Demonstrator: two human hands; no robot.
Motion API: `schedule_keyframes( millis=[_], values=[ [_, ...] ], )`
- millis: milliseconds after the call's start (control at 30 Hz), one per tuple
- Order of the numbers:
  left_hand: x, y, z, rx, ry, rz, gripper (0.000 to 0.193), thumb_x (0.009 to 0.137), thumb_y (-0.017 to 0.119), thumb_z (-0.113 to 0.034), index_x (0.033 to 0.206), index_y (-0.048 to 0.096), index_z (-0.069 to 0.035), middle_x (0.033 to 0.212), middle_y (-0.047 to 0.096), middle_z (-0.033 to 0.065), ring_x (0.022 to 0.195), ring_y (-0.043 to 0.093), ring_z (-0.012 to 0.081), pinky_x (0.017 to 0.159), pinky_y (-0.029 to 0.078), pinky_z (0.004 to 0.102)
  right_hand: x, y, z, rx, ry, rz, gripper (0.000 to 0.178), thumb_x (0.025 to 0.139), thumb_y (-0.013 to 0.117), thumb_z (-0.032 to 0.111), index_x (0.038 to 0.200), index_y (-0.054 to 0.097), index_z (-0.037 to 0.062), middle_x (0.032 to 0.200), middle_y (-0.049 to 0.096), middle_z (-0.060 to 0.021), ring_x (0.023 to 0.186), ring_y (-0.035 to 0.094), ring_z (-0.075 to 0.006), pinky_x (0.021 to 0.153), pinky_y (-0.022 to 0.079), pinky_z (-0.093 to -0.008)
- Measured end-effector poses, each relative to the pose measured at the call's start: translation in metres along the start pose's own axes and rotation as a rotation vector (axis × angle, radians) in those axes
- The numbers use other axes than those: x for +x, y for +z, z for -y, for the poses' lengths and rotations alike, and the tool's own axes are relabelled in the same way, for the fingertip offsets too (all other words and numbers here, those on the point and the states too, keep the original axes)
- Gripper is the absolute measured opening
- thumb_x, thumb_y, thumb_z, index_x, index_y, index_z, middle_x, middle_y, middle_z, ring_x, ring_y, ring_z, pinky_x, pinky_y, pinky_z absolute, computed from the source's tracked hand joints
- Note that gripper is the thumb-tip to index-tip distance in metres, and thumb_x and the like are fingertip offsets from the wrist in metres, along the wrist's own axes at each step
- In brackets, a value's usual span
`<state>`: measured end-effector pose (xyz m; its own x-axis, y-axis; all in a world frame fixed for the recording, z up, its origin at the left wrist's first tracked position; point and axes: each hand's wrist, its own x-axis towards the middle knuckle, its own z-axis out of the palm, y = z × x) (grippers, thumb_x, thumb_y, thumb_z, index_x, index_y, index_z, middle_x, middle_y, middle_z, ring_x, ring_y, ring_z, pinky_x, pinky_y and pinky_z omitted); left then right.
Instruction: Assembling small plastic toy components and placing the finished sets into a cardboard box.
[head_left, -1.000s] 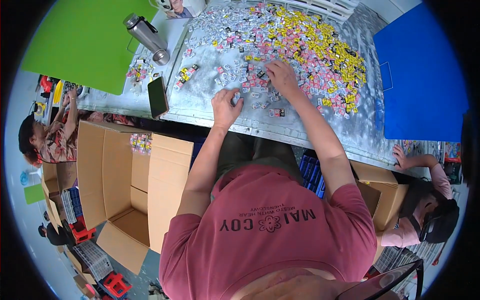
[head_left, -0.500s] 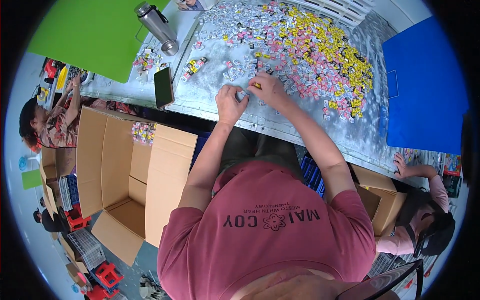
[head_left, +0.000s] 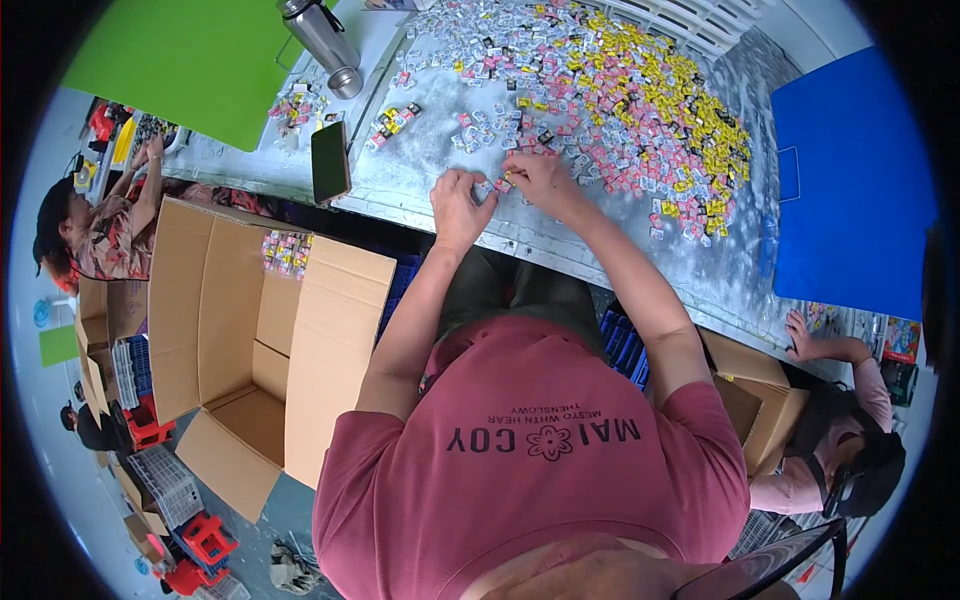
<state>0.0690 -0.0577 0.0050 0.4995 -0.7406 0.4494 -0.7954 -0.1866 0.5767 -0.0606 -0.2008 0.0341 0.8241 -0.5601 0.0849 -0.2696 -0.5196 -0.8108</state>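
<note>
Both hands meet near the front edge of the grey work table (head_left: 400, 185). My left hand (head_left: 460, 208) is closed, thumb and fingers together over small pieces that it mostly covers. My right hand (head_left: 545, 188) pinches a small yellow piece (head_left: 509, 176) at its fingertips, just beside the left thumb. Between the two hands shows a small pink piece (head_left: 502, 186). Beyond them spreads a wide heap of small flat pieces (head_left: 640, 110), white, pink, black and yellow. A short cluster of joined-looking pieces (head_left: 393, 124) lies to the left of my hands.
A phone (head_left: 330, 162) and a steel flask (head_left: 322, 35) stand left on the table. Green (head_left: 180, 70) and blue (head_left: 850, 190) boards flank it. An open carton (head_left: 225, 310) is at my left, another (head_left: 755, 400) at my right. Co-workers sit on both sides.
The right fingertips have shifted slightly with the yellow piece, and a pink piece now shows between the hands. The left hand stays nearly still. The whole view has tilted a little.
</note>
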Motion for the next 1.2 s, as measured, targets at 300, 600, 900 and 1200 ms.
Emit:
schedule_keyframes(
  millis=[300,600,900,1200],
  values=[
    [-0.001,-0.001,-0.002,0.001,0.015,0.034,0.034,0.068,0.088,-0.021,0.097,0.075,-0.01,0.094,0.064,0.0081,0.09,0.061,0.0306,0.081,0.048,0.0431,0.003,0.003,-0.019,-0.178,-0.24,-0.108,0.019,0.091,0.062,0.015,0.098,0.073,0.0004,0.095,0.07,-0.0184,0.094,0.067,-0.038,0.083,0.053,-0.0471],
    [0.005,0.004,0.002,-0.096,0.069,0.112,0.034,0.07,0.087,-0.018,0.102,0.076,-0.008,0.095,0.066,0.0088,0.09,0.062,0.0301,0.082,0.05,0.0411,0.0,-0.009,-0.016,-0.245,-0.145,0.105,0.029,0.085,0.061,0.011,0.109,0.074,0.002,0.104,0.07,-0.0185,0.101,0.066,-0.036,0.09,0.053,-0.0449],
    [0.007,0.013,0.005,-0.193,0.071,0.141,0.033,0.073,0.085,-0.012,0.105,0.076,-0.006,0.097,0.066,0.0102,0.081,0.063,0.0266,0.072,0.052,0.0366,-0.003,-0.004,-0.023,-0.285,-0.208,0.033,0.027,0.082,0.065,0.012,0.106,0.075,0.0028,0.1,0.068,-0.0159,0.1,0.066,-0.0342,0.089,0.053,-0.0455],
    [0.025,-0.008,-0.031,-0.34,0.045,0.244,0.027,0.078,0.084,-0.008,0.103,0.077,-0.005,0.101,0.069,0.0101,0.081,0.066,0.0225,0.074,0.054,0.033,-0.005,-0.041,-0.008,-0.313,-0.304,0.048,0.021,0.079,0.07,0.017,0.097,0.073,0.0057,0.093,0.067,-0.0116,0.094,0.067,-0.0313,0.081,0.053,-0.0444]
  ],
)
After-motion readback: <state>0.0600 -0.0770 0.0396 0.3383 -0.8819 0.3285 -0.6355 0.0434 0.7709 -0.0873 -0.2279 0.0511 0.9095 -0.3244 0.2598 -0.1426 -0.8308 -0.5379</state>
